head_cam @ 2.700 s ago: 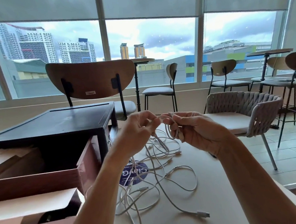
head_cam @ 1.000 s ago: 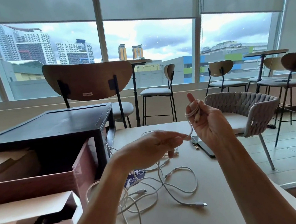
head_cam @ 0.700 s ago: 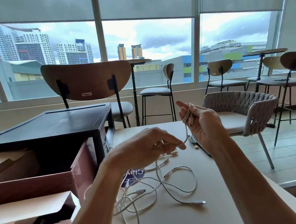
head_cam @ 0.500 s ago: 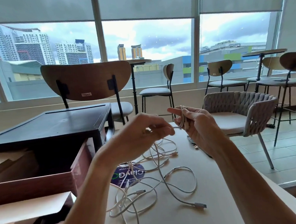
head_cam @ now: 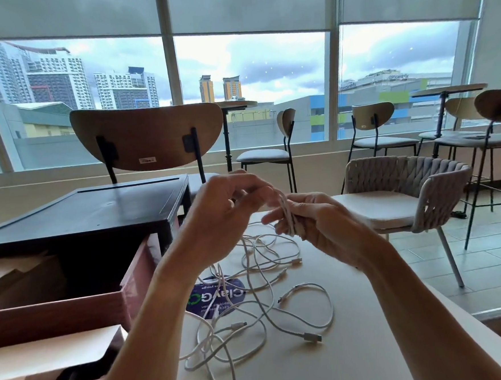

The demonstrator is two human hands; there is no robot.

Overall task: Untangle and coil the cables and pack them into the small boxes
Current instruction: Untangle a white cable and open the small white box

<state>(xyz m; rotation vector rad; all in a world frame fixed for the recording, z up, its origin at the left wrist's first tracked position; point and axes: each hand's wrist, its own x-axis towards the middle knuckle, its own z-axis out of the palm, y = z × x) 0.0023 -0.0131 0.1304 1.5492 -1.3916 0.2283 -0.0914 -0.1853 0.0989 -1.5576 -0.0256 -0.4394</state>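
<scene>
My right hand (head_cam: 317, 223) curls round a small coil of white cable (head_cam: 288, 217), while my left hand (head_cam: 222, 221) pinches the same cable just beside it, above the tabletop (head_cam: 358, 345). The other cables (head_cam: 259, 296) lie tangled below, with open boxes (head_cam: 59, 310) at my left.

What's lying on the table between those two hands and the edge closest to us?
In the head view, a tangle of loose white cables sprawls there, partly covering a round blue sticker on the table.
</scene>
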